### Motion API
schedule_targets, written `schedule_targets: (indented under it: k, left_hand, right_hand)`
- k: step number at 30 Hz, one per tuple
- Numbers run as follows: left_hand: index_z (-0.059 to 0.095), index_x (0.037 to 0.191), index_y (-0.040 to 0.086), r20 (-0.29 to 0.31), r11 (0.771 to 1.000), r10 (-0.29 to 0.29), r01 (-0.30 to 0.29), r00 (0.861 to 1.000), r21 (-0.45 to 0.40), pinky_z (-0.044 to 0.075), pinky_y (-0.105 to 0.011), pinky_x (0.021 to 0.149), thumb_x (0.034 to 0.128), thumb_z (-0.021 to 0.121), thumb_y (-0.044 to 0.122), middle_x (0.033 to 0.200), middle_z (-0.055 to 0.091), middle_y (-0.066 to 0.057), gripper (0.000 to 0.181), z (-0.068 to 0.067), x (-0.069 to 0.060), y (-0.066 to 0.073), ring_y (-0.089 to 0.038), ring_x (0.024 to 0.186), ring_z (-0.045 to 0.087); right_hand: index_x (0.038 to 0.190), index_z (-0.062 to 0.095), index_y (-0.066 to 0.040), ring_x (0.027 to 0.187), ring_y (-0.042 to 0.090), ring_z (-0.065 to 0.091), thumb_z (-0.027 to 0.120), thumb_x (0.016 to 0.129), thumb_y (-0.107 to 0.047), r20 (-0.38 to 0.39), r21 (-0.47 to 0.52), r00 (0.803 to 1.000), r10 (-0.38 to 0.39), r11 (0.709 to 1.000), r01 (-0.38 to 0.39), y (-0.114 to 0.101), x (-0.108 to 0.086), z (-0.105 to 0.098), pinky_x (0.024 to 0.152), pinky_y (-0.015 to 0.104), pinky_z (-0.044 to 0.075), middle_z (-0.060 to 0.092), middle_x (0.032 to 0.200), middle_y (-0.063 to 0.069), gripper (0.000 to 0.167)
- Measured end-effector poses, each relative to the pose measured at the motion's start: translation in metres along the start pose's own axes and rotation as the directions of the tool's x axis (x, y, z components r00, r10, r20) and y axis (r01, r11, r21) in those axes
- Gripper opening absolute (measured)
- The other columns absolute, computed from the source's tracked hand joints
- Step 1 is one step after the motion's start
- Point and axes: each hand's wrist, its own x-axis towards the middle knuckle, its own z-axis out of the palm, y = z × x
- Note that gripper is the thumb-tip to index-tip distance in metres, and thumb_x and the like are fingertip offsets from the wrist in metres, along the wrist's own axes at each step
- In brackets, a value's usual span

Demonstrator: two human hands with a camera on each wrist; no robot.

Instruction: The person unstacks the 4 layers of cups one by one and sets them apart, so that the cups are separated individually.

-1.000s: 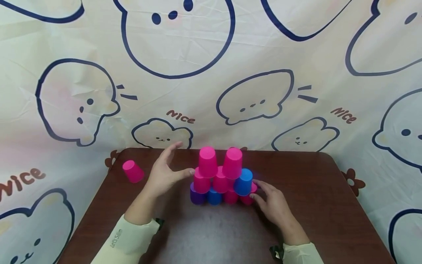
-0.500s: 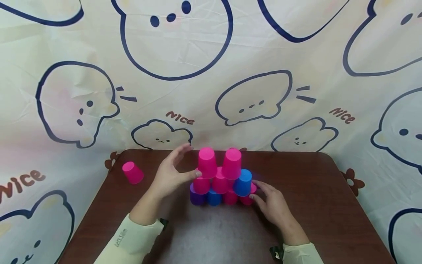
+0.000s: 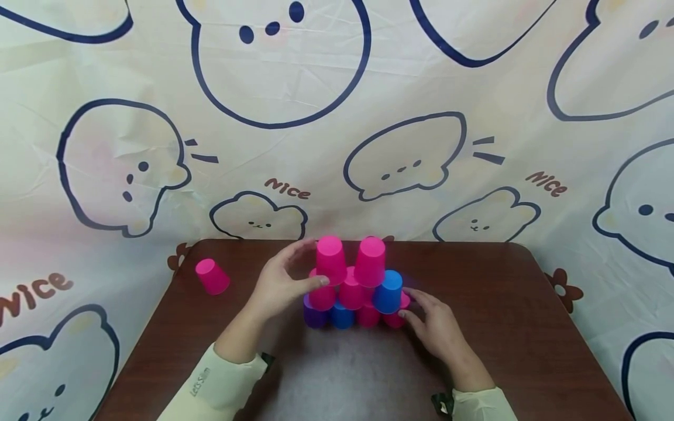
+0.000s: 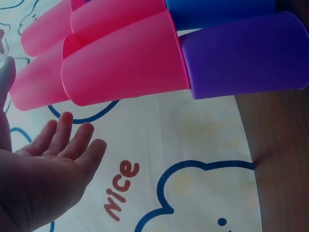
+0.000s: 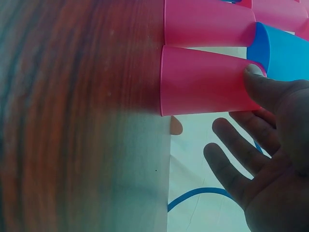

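Observation:
A stepped stack of upside-down cups stands mid-table. Its bottom row holds a purple cup point(image 3: 316, 313), a blue cup point(image 3: 343, 316) and two pink cups. Above are two pink cups and a blue cup point(image 3: 388, 291); on top are a left pink cup point(image 3: 330, 257) and a right pink cup point(image 3: 371, 260). My left hand point(image 3: 284, 286) is spread around the top-left cup, thumb in front; in the left wrist view its fingers are apart from the cups. With its thumb, my right hand point(image 3: 439, 327) touches the lower-right pink cup point(image 5: 207, 82), fingers loosely extended beside it.
A lone pink cup point(image 3: 213, 276) lies tilted on the brown table point(image 3: 526, 327), near its far left corner. Behind the table hangs a pale cloth point(image 3: 411, 88) with cartoon outlines, close beyond the back edge.
My left hand has moved right, bringing its thumb in front of the stack's left side and its fingers closer to the top-left cup. The right hand and the cups look unchanged.

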Motion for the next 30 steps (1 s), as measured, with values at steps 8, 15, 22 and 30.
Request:
schedule_targets:
  k: [8,15,22,30]
  left_hand:
    - [0.057,0.144,0.031,0.002,1.000,0.010,-0.010,1.000,0.004,0.051,-0.057,0.104,0.0763,0.092,0.042,0.141,0.059,0.006,0.077,0.006,0.002,-0.003,-0.023,0.133,0.054]
    - [0.057,0.145,0.027,0.007,1.000,0.001,-0.001,1.000,0.013,0.051,-0.057,0.104,0.0776,0.091,0.042,0.142,0.059,0.004,0.077,0.008,0.003,0.000,-0.029,0.135,0.053]
    - [0.056,0.145,0.030,-0.002,1.000,-0.018,0.018,1.000,-0.008,0.053,-0.054,0.102,0.0780,0.091,0.042,0.142,0.059,0.005,0.077,0.012,0.005,-0.001,-0.024,0.133,0.055]
    - [0.055,0.147,0.027,-0.014,0.997,-0.076,0.076,0.997,-0.001,0.056,-0.053,0.100,0.0795,0.090,0.040,0.145,0.057,0.001,0.077,0.017,0.006,0.000,-0.029,0.135,0.053]
  right_hand:
    - [0.146,0.059,-0.017,0.132,0.036,0.060,0.080,0.093,-0.028,0.005,0.002,1.000,0.025,1.000,-0.025,0.000,0.000,-0.001,0.101,0.057,0.052,0.062,0.143,0.010,0.058]
    - [0.147,0.059,-0.018,0.132,0.036,0.059,0.080,0.093,-0.027,0.009,0.001,0.999,0.043,0.999,-0.043,0.000,0.002,0.001,0.102,0.058,0.052,0.062,0.143,0.009,0.059]
    - [0.146,0.059,-0.017,0.132,0.035,0.060,0.080,0.093,-0.028,0.009,-0.001,0.999,0.040,0.999,-0.040,0.000,0.002,0.001,0.102,0.057,0.052,0.063,0.143,0.009,0.059]
    - [0.148,0.058,-0.019,0.133,0.036,0.058,0.080,0.093,-0.029,0.024,-0.006,0.998,0.065,0.998,-0.065,-0.001,0.000,0.002,0.102,0.058,0.052,0.062,0.144,0.009,0.060]
